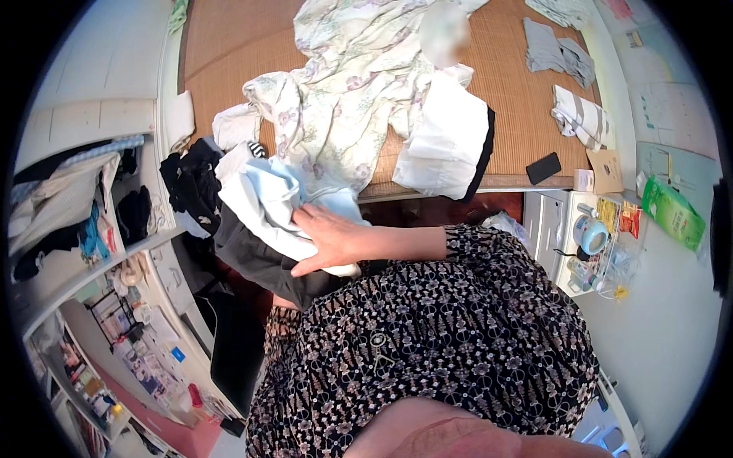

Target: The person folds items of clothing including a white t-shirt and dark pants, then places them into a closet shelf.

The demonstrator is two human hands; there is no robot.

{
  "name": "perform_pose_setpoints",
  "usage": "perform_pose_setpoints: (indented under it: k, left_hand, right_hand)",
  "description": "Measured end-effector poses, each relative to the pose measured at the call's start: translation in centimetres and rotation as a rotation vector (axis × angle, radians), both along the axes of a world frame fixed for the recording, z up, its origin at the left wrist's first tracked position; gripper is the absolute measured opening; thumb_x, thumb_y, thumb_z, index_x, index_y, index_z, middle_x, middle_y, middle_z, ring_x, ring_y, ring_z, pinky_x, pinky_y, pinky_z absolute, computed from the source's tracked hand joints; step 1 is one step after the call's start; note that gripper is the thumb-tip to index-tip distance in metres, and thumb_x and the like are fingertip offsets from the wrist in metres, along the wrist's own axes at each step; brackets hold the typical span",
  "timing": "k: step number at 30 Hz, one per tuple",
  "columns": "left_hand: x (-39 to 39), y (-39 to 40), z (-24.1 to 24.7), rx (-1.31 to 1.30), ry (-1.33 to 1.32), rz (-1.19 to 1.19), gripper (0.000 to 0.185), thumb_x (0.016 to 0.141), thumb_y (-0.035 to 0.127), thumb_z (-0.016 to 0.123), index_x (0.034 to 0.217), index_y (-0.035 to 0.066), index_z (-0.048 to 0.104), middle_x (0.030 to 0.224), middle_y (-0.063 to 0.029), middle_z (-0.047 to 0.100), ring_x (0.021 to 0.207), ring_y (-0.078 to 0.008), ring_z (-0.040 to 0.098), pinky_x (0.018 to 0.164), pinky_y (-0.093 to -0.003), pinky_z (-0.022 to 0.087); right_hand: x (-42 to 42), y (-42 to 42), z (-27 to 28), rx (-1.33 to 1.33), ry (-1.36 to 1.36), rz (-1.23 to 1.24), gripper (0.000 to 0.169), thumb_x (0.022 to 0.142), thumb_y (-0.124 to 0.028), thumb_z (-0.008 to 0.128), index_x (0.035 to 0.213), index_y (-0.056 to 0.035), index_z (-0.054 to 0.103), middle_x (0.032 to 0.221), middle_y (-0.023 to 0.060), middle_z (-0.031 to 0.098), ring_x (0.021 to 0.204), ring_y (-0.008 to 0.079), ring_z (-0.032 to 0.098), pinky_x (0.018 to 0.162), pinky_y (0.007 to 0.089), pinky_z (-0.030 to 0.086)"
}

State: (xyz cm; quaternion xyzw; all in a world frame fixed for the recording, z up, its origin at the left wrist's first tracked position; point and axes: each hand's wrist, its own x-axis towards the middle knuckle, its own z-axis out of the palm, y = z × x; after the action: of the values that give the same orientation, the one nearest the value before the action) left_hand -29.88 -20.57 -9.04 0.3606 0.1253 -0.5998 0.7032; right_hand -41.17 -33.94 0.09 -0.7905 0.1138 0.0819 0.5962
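My right hand (329,237) lies palm down on a pale blue and white garment (260,197), its thumb spread away from the fingers. Under that garment hangs a dark grey garment (252,252). My left hand is hidden beneath the grey cloth; only a strip of skin shows above the patterned left cuff. Just beyond, a crumpled floral cloth (343,97) spreads over the woven bed mat (229,63). A white garment (446,137) with a black one (485,151) under it lies at the mat's near edge, to the right of the floral cloth.
Black clothes (194,177) are heaped at the left, near open shelves (114,252). Folded grey clothing (558,54), a striped folded cloth (581,117) and a dark phone (543,168) lie along the mat's right side. A white cabinet (550,229) stands at the right.
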Motion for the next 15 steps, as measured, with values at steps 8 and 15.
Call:
perform_pose_setpoints:
  k: [8, 15]
  left_hand:
    - [-3.1, -1.4, 0.8, 0.104, -0.113, -0.081, 0.050, 0.090, 0.029, 0.061, 0.131, 0.006, 0.045, 0.123, -0.0060, 0.055, 0.109, -0.0203, 0.054, 0.096, -0.0354, 0.044]
    - [-6.2, -5.3, 0.9, 0.129, -0.194, -0.122, 0.051, 0.090, 0.030, 0.061, 0.131, 0.006, 0.044, 0.123, -0.0061, 0.054, 0.110, -0.0207, 0.054, 0.096, -0.0358, 0.043]
  right_hand:
    - [-3.7, -0.8, -3.2, 0.105, -0.020, -0.226, 0.117, 0.060, -0.058, 0.077, 0.134, 0.0117, 0.020, 0.137, 0.0338, 0.029, 0.125, 0.0429, 0.036, 0.105, 0.0410, 0.032]
    - [-7.0, -4.9, -5.7, 0.207, 0.076, -0.522, 0.068, 0.065, -0.025, 0.069, 0.121, 0.0044, 0.043, 0.105, 0.0231, 0.061, 0.099, 0.0351, 0.060, 0.086, 0.0376, 0.046]
